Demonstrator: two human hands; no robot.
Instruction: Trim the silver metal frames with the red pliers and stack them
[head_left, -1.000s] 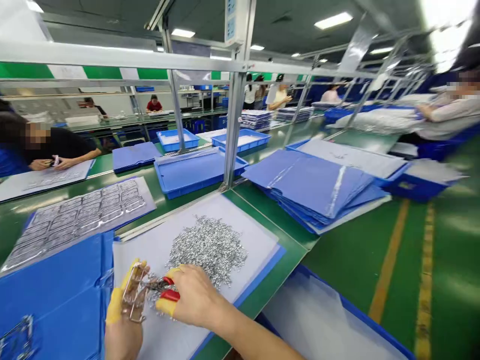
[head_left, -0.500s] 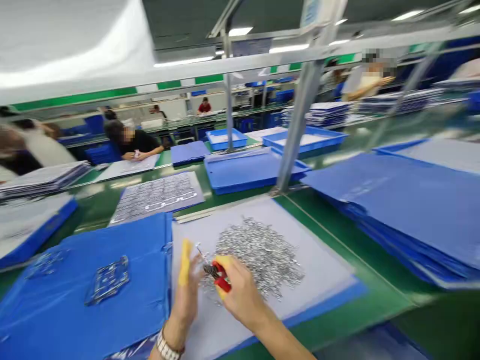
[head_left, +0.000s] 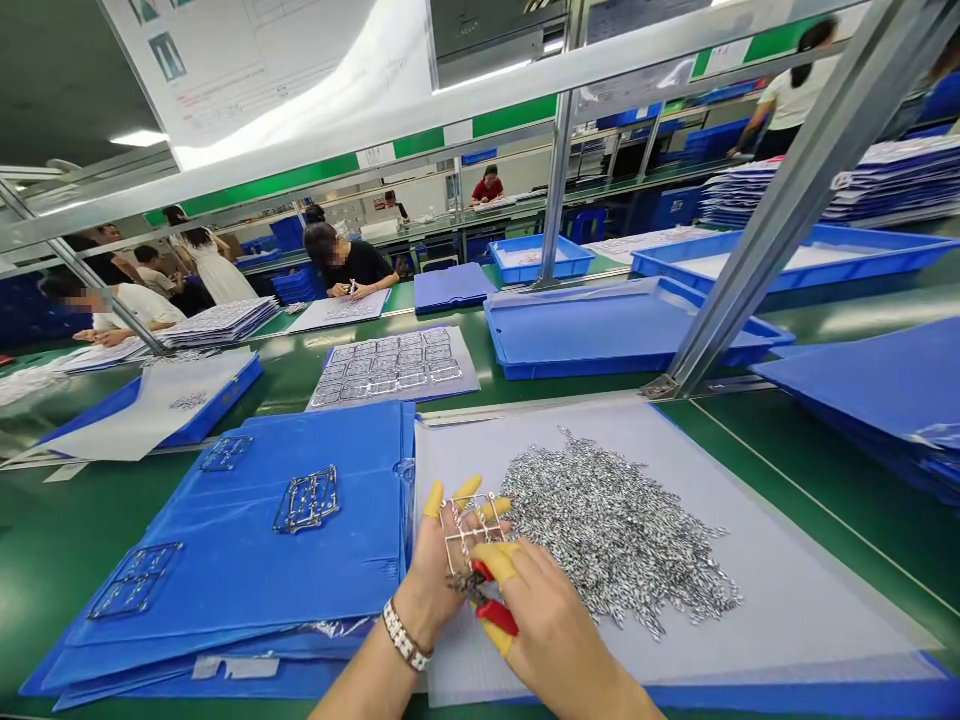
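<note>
My left hand [head_left: 433, 552], palm up with yellow finger covers, holds a small silver grid-shaped metal frame [head_left: 448, 545] carrying small parts. Red-handled nippers [head_left: 496, 614] are gripped in my right hand [head_left: 555, 615], their jaws at the frame's lower left corner. Whether the jaws touch the frame I cannot tell. Just right of both hands lies a large pile of small shiny metal pieces [head_left: 615, 530] on a white sheet [head_left: 787, 620]. Similar metal frames [head_left: 307, 500] rest on the blue board stack [head_left: 360, 450] to the left.
Ahead, a white-covered board [head_left: 469, 370] bears rows of metal frames. Blue trays [head_left: 585, 335] stand farther back, near a slanting metal post [head_left: 750, 270]. More blue boards [head_left: 862, 390] are stacked at right. Across the green benches, other people [head_left: 360, 265] sit working.
The view has swung left and steadied. My left hand, upright and blurred before, now lies palm up under the frame. My right hand still grips the nippers.
</note>
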